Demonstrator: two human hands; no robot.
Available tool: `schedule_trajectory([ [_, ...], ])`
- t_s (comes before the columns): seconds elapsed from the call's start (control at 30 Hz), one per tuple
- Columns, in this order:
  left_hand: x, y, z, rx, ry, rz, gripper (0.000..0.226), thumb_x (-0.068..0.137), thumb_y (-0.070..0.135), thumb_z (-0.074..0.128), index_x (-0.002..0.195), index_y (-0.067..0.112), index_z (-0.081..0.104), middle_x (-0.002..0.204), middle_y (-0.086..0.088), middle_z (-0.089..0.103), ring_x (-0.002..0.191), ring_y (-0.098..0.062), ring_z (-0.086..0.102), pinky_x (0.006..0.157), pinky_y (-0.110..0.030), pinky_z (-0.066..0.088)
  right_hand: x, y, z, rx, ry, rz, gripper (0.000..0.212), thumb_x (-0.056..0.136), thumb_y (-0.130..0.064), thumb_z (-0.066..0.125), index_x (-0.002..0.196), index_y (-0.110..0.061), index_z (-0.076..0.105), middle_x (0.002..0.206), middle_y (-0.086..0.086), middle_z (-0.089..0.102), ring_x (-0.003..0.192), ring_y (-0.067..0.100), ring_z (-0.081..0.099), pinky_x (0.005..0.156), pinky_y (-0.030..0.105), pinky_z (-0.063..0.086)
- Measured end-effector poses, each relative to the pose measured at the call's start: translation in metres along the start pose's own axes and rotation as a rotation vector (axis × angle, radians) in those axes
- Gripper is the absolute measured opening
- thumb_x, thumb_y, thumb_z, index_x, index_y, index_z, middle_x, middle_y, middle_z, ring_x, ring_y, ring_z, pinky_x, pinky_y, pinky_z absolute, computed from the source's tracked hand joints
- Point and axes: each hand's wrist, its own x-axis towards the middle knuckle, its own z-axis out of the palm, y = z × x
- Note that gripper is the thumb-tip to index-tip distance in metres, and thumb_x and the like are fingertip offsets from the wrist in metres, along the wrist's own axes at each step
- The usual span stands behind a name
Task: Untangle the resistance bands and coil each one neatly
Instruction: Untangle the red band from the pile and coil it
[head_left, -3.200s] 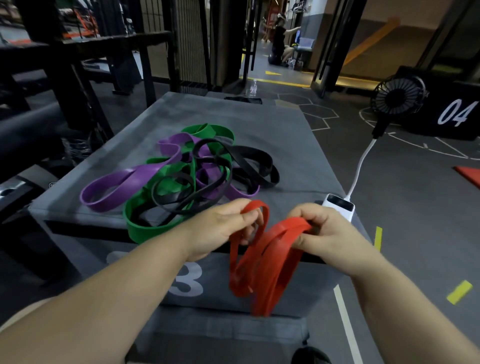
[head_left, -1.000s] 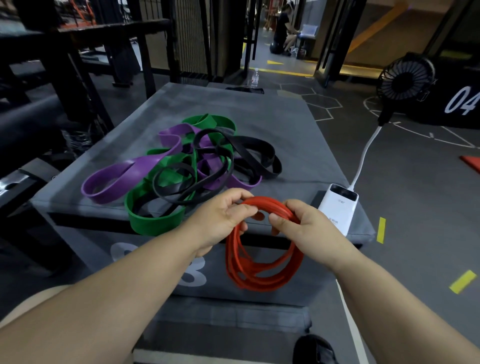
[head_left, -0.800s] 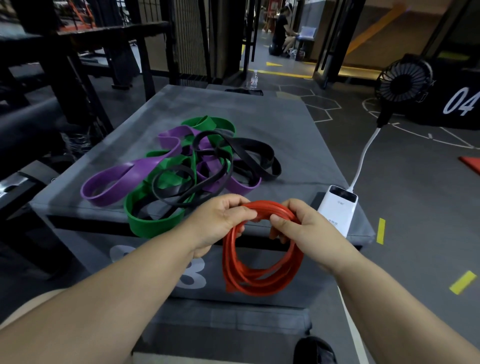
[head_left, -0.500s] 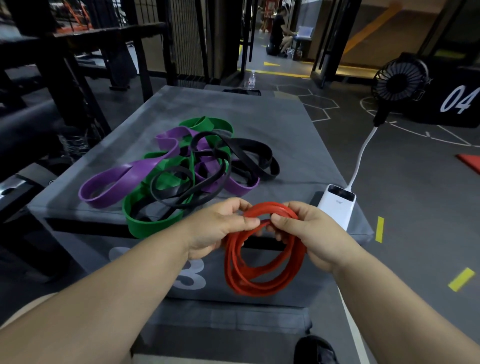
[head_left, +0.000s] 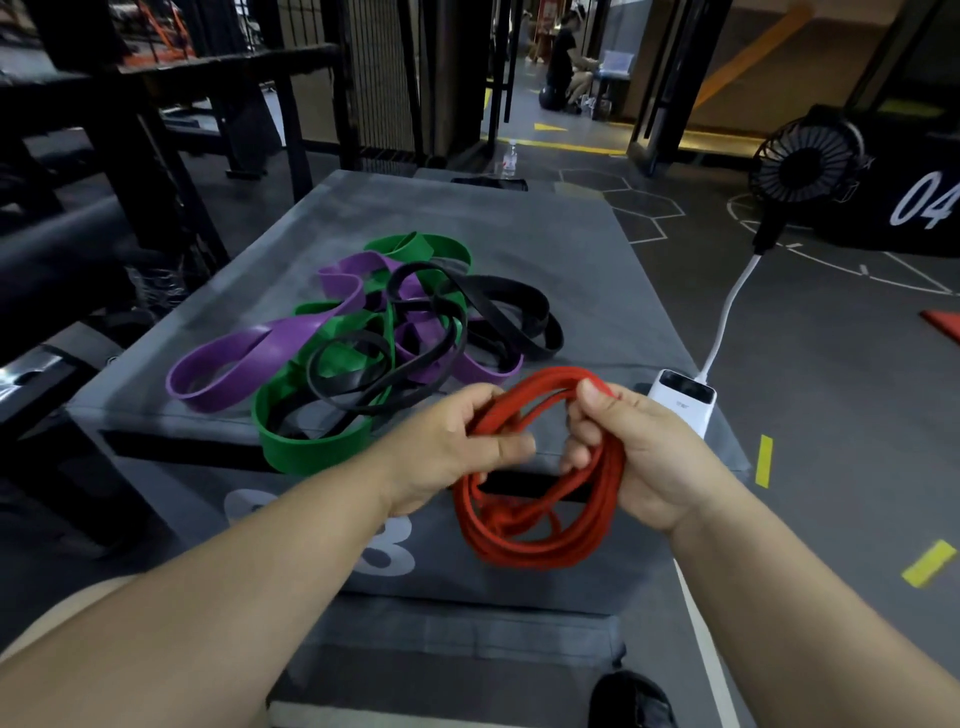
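- Head view. Your left hand (head_left: 457, 447) holds the left side of the red band (head_left: 530, 540); the fingers are curled round several strands and the thumb lies across them.
- Your right hand (head_left: 644, 457) holds the right side of the same coil. The thumb tip presses on the top arc and the fingers are clamped round the strands below it.
- The red band is wound into several uneven loops and held in the air before the near edge of the grey box (head_left: 545, 234). Its lower loops hang in front of the white number on the box's front face.
- On the box top, the purple band (head_left: 234, 358), the green band (head_left: 311, 447) and the black bands (head_left: 509, 306) lie in one tangle, crossing over and through each other.
- The green band's near loop reaches the box's near edge. The purple loop juts left and the wider black loop lies to the right.
- The white power bank (head_left: 683, 402) sits at the near right corner, just beside your right hand. Its white cable (head_left: 727, 317) rises to a black fan (head_left: 808, 161).
- A dark shoe (head_left: 628, 699) shows at the bottom edge.
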Motion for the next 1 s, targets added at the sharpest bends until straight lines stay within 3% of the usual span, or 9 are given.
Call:
schedule_trajectory([
  [0.1, -0.001, -0.011, 0.001, 0.269, -0.077, -0.079, 0.027, 0.075, 0.01, 0.08, 0.089, 0.019, 0.058, 0.074, 0.008, 0.062, 0.071, -0.005, 0.06, 0.07, -0.02, 0.048, 0.002, -0.006, 0.003, 0.152, 0.022, -0.064, 0.021, 0.08, -0.03, 0.057, 0.071, -0.012, 0.05, 0.053, -0.004, 0.042, 0.037, 0.005, 0.034, 0.045, 0.02, 0.04],
  [0.3, -0.002, -0.018, 0.011, -0.333, 0.03, -0.139, 0.009, 0.081, 0.013, 0.063, 0.083, 0.014, 0.055, 0.066, 0.001, 0.06, 0.06, -0.012, 0.06, 0.063, -0.026, 0.05, 0.011, -0.017, -0.003, 0.264, 0.066, -0.117, 0.017, 0.079, -0.029, 0.058, 0.079, -0.012, 0.054, 0.059, -0.007, 0.044, 0.04, 0.002, 0.035, 0.04, 0.016, 0.036],
  [0.4, -0.004, -0.01, 0.01, -0.278, -0.008, -0.099, 0.014, 0.079, 0.012, 0.064, 0.089, 0.015, 0.054, 0.068, 0.003, 0.059, 0.06, -0.008, 0.059, 0.06, -0.022, 0.05, 0.014, -0.023, -0.007, 0.384, 0.121, -0.132, 0.016, 0.079, -0.029, 0.06, 0.079, -0.013, 0.055, 0.056, -0.008, 0.041, 0.042, 0.003, 0.04, 0.047, 0.02, 0.046],
  [0.5, -0.007, -0.006, 0.011, -0.124, -0.055, -0.083, 0.02, 0.083, 0.004, 0.068, 0.095, 0.014, 0.056, 0.085, 0.0, 0.062, 0.078, -0.01, 0.061, 0.075, -0.022, 0.051, 0.016, -0.025, 0.001, 0.525, 0.127, -0.161, 0.015, 0.08, -0.028, 0.059, 0.076, -0.013, 0.056, 0.054, -0.008, 0.043, 0.044, 0.005, 0.048, 0.057, 0.025, 0.055],
  [0.6, -0.01, -0.01, 0.01, -0.146, 0.028, -0.119, 0.011, 0.09, 0.003, 0.059, 0.09, 0.013, 0.06, 0.079, 0.003, 0.068, 0.075, -0.008, 0.065, 0.074, -0.021, 0.053, 0.021, -0.024, 0.011, 0.6, 0.097, -0.15, 0.016, 0.08, -0.028, 0.059, 0.075, -0.013, 0.057, 0.054, -0.008, 0.045, 0.046, 0.005, 0.05, 0.057, 0.024, 0.055],
  [0.7, -0.017, -0.012, 0.009, -0.23, 0.073, -0.143, 0.006, 0.092, 0.011, 0.057, 0.091, 0.009, 0.063, 0.08, -0.004, 0.07, 0.076, -0.014, 0.067, 0.077, -0.029, 0.055, 0.026, -0.025, 0.016, 0.516, 0.075, -0.14, 0.017, 0.083, -0.029, 0.058, 0.077, -0.014, 0.057, 0.056, -0.009, 0.044, 0.042, 0.002, 0.042, 0.048, 0.018, 0.047],
  [0.8, -0.022, -0.013, 0.009, -0.087, 0.103, -0.083, 0.01, 0.09, 0.01, 0.06, 0.082, 0.013, 0.056, 0.068, 0.003, 0.065, 0.067, -0.012, 0.062, 0.065, -0.026, 0.053, 0.029, -0.025, 0.019, 0.374, 0.081, -0.129, 0.02, 0.092, -0.029, 0.053, 0.079, -0.014, 0.056, 0.057, -0.01, 0.045, 0.036, 0.001, 0.03, 0.039, 0.013, 0.03],
  [0.93, -0.023, -0.017, 0.006, -0.047, 0.164, -0.069, 0.011, 0.084, 0.017, 0.067, 0.089, 0.013, 0.058, 0.087, -0.004, 0.069, 0.085, -0.014, 0.066, 0.087, -0.035, 0.053, 0.032, -0.025, 0.022, 0.323, 0.066, -0.128, 0.023, 0.097, -0.027, 0.049, 0.08, -0.012, 0.055, 0.056, -0.008, 0.045, 0.034, 0.001, 0.028, 0.036, 0.013, 0.026],
  [1.0, -0.024, -0.019, 0.006, -0.092, 0.134, -0.151, 0.03, 0.079, 0.033, 0.065, 0.1, 0.013, 0.064, 0.087, -0.001, 0.072, 0.085, -0.015, 0.068, 0.084, -0.037, 0.054, 0.031, -0.027, 0.022, 0.293, 0.059, -0.138, 0.024, 0.097, -0.026, 0.049, 0.079, -0.012, 0.054, 0.055, -0.008, 0.043, 0.036, 0.001, 0.029, 0.037, 0.013, 0.027],
])
